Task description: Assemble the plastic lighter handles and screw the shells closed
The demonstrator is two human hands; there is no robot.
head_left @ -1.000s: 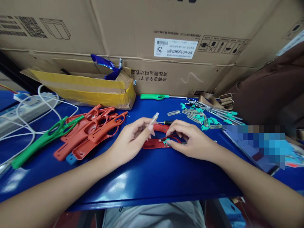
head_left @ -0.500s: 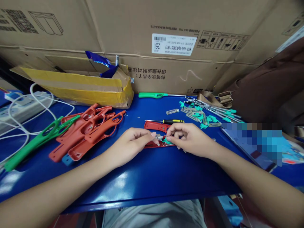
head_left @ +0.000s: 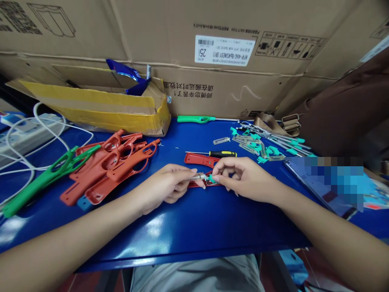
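My left hand (head_left: pixel 165 183) pinches a small clear lighter fuel tank (head_left: pixel 198 177) between thumb and fingers, its valve end pointing right. Opposite it, my right hand (head_left: pixel 246 179) has thumb and forefinger closed on a small green trigger piece (head_left: pixel 210 178), close to the tank's end; whether the two touch, I cannot tell. A thin wire shows near them. Below the fingertips lies a red lighter casing half (head_left: pixel 194 184), mostly covered by my hands. Another red casing half (head_left: pixel 199 158) rests just behind, its right end hidden by my right hand.
A black-and-yellow screwdriver (head_left: pixel 223 154) lies behind the casing. Red lighter shells (head_left: pixel 106 174) and a green shell (head_left: pixel 39 184) are heaped left. Clear tanks and green-ended metal rods (head_left: pixel 273 140) lie right, near a phone (head_left: pixel 319 186). A green lighter (head_left: pixel 194 119) and yellow-taped box (head_left: pixel 121 109) stand behind.
My left hand has turned slightly and shows more of the clear tank, while its fingers have curled further under. The right hand is almost unmoved. The view has shifted a little.
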